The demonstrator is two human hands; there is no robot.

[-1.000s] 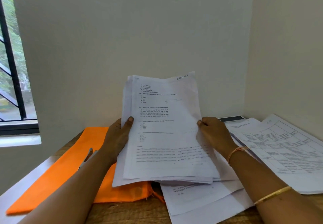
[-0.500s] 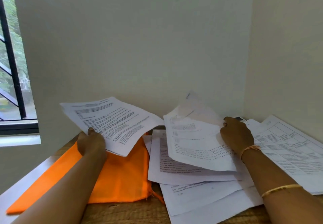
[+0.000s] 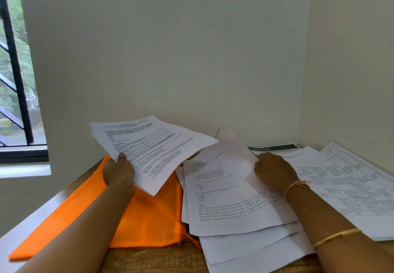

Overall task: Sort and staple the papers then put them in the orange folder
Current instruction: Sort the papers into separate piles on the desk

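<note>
Papers point(image 3: 153, 149) in left hand point(image 3: 118, 174), long axis diagonal, header toward wall point(image 3: 170, 59).

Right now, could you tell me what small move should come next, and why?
Probably lay the sheets in the left hand down as a separate pile: they hang above the orange folder, while the right hand pinches the top sheet of the loose stack.

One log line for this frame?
phase: sorting | left hand: holds printed sheets over orange folder | right hand: pinches raised top sheet of pile
</note>
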